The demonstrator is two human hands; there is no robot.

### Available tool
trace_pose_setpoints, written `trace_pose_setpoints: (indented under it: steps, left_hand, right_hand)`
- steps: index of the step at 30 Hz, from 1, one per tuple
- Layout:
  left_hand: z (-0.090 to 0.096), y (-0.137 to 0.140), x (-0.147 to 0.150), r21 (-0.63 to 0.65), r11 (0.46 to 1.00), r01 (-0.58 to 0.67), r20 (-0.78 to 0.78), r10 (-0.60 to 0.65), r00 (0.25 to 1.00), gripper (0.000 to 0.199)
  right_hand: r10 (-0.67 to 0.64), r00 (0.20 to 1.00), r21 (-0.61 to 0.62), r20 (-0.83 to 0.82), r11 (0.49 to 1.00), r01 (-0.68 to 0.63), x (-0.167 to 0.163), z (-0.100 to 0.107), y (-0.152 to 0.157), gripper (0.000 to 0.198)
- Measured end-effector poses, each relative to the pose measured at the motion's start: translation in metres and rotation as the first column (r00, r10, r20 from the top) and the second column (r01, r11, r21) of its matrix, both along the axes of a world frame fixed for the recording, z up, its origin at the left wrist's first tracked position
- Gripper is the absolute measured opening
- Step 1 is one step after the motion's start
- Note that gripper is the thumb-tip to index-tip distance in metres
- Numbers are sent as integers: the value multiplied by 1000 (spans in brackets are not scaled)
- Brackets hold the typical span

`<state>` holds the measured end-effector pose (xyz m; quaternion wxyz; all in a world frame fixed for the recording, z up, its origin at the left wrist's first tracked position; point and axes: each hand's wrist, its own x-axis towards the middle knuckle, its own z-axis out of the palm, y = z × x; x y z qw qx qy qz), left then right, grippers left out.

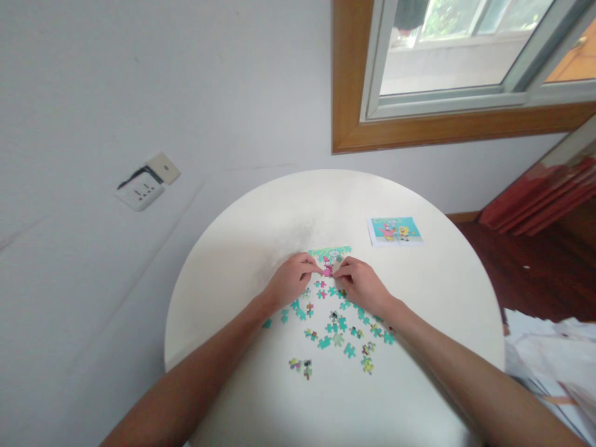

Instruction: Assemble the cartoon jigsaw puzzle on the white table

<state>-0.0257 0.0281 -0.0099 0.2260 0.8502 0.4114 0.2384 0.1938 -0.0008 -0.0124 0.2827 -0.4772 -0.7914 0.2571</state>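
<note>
Fingers of the left hand (289, 279) and the right hand (363, 284) meet on either side of a pink piece (328, 271) at the near edge of the joined puzzle section (321, 252); from where I sit I cannot tell whether they pinch it or only press. That piece lies near the middle of the surface (433, 279), between the fingertips. My worry is uneven force: if one side pushes harder, the piece could ride up over its neighbour or skew the section, since I see nothing bracing its far side. Loose pieces (343, 323) crowd the near side, some just beside the right forearm (433, 347), so a low sweep of that arm could scatter them. The picture card (395, 232) lies well apart at far right, which I judge safe
</note>
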Motion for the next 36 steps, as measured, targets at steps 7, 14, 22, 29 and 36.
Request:
trace_pose_setpoints:
  steps: [7,14,22,29,36]
  left_hand:
    - [5,1,-2,-37,999,-22,19,23,1000,22]
    - [8,-4,-3,-95,995,13,-21,-15,1000,10]
    - [7,-9,0,-113,993,33,-118,-46,992,5]
    - [9,-10,0,-74,996,58,-164,-69,984,1]
    - [16,-12,1,-174,984,39,-101,-57,993,7]
  right_hand:
    - [-42,999,-12,-20,999,42,1,-1,2,36]
    - [-46,999,-16,-10,999,46,1,0,1,35]
    - [-80,997,-8,-2,997,80,0,-2,1,33]
    - [-92,996,-3,-10,996,92,0,-3,2,32]
    - [-102,995,5,-14,995,102,0,-3,4,30]
